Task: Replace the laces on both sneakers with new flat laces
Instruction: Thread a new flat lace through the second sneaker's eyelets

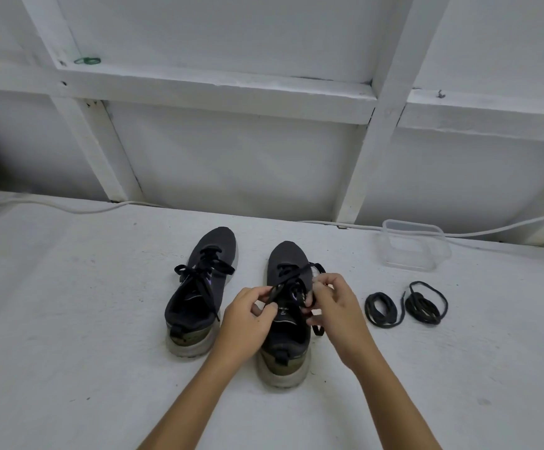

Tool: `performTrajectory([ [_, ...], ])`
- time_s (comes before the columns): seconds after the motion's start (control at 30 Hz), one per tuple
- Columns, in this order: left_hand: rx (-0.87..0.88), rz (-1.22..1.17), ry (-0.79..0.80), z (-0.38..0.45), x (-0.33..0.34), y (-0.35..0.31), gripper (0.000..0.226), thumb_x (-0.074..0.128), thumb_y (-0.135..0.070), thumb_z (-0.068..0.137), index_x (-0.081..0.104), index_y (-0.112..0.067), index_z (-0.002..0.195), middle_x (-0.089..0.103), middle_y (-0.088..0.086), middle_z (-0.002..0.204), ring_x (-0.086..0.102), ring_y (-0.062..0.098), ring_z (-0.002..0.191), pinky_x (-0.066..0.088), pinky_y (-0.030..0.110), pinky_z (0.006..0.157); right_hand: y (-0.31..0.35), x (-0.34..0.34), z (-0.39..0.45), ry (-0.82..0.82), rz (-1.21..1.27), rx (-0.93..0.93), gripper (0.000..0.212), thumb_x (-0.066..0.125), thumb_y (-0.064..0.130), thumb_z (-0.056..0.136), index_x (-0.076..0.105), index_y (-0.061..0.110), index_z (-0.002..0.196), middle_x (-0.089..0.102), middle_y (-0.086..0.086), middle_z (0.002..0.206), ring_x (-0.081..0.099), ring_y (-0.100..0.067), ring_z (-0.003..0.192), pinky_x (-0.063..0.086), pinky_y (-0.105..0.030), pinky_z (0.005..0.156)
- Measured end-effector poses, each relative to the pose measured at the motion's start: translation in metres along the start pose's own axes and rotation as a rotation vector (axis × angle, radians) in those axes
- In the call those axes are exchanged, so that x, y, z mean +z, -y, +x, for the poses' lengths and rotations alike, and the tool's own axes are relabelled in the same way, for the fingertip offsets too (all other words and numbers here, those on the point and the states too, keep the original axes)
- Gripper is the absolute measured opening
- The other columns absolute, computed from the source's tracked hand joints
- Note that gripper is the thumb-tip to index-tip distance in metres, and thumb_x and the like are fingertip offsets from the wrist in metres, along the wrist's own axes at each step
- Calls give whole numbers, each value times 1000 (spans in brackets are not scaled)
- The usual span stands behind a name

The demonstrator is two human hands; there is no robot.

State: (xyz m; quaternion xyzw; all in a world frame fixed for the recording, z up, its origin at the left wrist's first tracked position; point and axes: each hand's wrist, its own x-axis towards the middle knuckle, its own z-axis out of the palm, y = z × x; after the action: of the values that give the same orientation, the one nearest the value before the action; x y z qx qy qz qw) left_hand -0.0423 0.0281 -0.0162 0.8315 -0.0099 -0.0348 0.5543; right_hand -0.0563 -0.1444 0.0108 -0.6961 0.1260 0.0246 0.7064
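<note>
From the head camera, looking forward and down: two dark sneakers stand side by side, toes pointing to twelve o'clock, on a white bench (69,319). The left sneaker (199,287) sits at about eleven o'clock from the hands and carries a flat lace tied across its tongue. The right sneaker (285,319) sits at centre, and both hands work over its tongue. The left hand (247,315) pinches a strand of the flat lace (283,280) between thumb and fingertips; the right hand (335,303) has its fingers curled round the other strand, whose loose tip hangs toward five o'clock beside the shoe. Two coiled round laces (381,309), probably the old ones, lie at three o'clock, near each other and apart from the shoe. A clear plastic tub (410,248) stands at two o'clock near the wall (231,164), with a white cable (69,207) running along the bench's far edge. Likely risks: uneven pulling could leave one end short, the flat lace could twist in an eyelet, or a sharp tug could slide the unheld shoe. The dangling tip might also catch under the sole. Open bench lies at nine o'clock and toward six; the wall closes off twelve o'clock, and the coils crowd three.
</note>
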Motion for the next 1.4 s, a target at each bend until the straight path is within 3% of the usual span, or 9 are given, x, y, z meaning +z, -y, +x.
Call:
performTrajectory([
  [0.33, 65, 69, -1, -1, -2, 6, 28, 61, -22, 97, 67, -30, 124, 60, -14, 102, 59, 3, 84, 44, 8, 75, 10, 4, 7, 188, -988, -433, 10, 66, 28, 96, 74, 24, 99, 54, 13, 80, 51, -6, 75, 41, -20, 70],
  [0.6, 97, 109, -34, -6, 0, 5, 18, 57, -21, 100, 72, -21, 110, 59, -12, 96, 58, 0, 86, 43, 10, 71, 28, -13, 3, -79, 234, -27, 21, 48, 22, 107, 64, 18, 93, 76, 6, 93, 60, -8, 69, 45, -24, 57],
  [0.67, 105, 111, -33, -6, 2, 5, 20, 57, -22, 100, 72, -22, 114, 58, -12, 96, 58, 1, 84, 43, 8, 70, 28, -16, 2, -24, 301, 24, 17, 49, 17, 104, 58, 17, 89, 74, -1, 86, 56, -13, 63, 42, -24, 53],
  [0.8, 107, 104, -40, -5, 0, 7, 31, 57, -24, 100, 65, -32, 129, 59, -12, 98, 58, -1, 88, 42, 6, 74, 19, -7, -2, 40, -477, -254, 7, 70, 31, 88, 69, 34, 82, 60, 14, 63, 55, -3, 59, 42, -11, 57],
  [0.97, 79, 72, -14, -5, 0, 9, 36, 55, -28, 100, 59, -33, 136, 59, -14, 105, 59, 3, 91, 52, 23, 85, 18, 1, 1, 171, -1104, -421, 17, 67, 38, 94, 75, 35, 109, 63, 15, 79, 56, -6, 76, 39, -18, 66],
  [1.03, 79, 62, -13, -6, -1, 9, 36, 56, -27, 100, 59, -33, 135, 59, -13, 105, 60, 4, 91, 52, 26, 86, 18, 2, 0, 158, -1002, -461, 11, 64, 32, 95, 73, 35, 100, 66, 13, 80, 57, -5, 74, 42, -21, 66],
  [1.13, 89, 64, -13, -6, 0, 10, 35, 56, -26, 101, 59, -34, 135, 59, -13, 104, 59, 4, 90, 49, 17, 83, 25, -8, 1, 29, -307, -320, 9, 67, 27, 89, 70, 34, 84, 57, 14, 65, 49, -3, 60, 40, -15, 60],
  [1.27, 82, 69, -19, -6, 1, 11, 34, 55, -26, 101, 60, -31, 135, 59, -14, 102, 57, 2, 91, 43, 7, 78, 35, -18, 3, 28, 431, -9, 28, 50, 16, 101, 65, 22, 78, 69, 0, 88, 44, -10, 59, 33, -22, 51],
  [1.4, 85, 72, -26, -5, 1, 11, 32, 55, -24, 101, 62, -31, 132, 59, -14, 101, 57, 2, 91, 42, 6, 76, 31, -8, -2, 64, 35, -46, 16, 54, 26, 94, 57, 24, 78, 60, 5, 61, 42, -14, 52, 33, -19, 44],
])
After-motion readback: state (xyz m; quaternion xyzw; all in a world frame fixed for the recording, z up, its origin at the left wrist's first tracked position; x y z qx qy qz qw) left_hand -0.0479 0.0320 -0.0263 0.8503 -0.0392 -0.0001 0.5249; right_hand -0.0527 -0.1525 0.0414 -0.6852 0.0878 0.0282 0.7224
